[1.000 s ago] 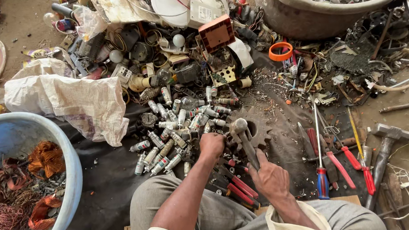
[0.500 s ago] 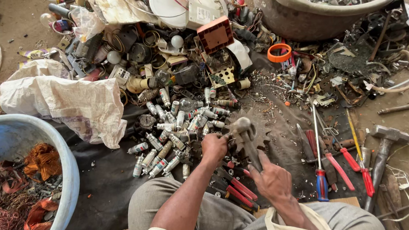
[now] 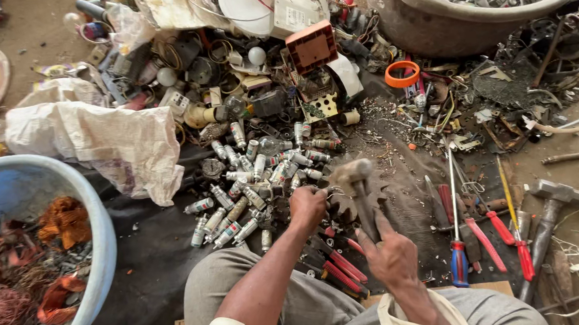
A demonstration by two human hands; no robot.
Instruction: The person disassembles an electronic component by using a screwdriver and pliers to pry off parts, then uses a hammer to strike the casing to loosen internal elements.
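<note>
My right hand [image 3: 392, 256] grips the handle of a small hammer [image 3: 354, 178], whose head is raised and blurred above a dark toothed metal plate on the ground. My left hand [image 3: 308, 206] is closed on a small part held against that plate, just left of the hammer head; the part itself is hidden by my fingers. A heap of several small cylindrical capacitors [image 3: 250, 185] lies left of my left hand. Red-handled pliers [image 3: 337, 268] rest between my knees.
A blue tub [image 3: 101, 230] with copper wire and scrap stands at left, a white sack [image 3: 97, 138] behind it. Screwdrivers [image 3: 456, 239] and a big hammer [image 3: 545, 226] lie at right. A grey basin [image 3: 429, 27] of scrap sits at the back right, mixed electronic junk across the back.
The hammer in my right hand has swung between raised and lowered over the toothed plate. My left hand has stayed at the same spot.
</note>
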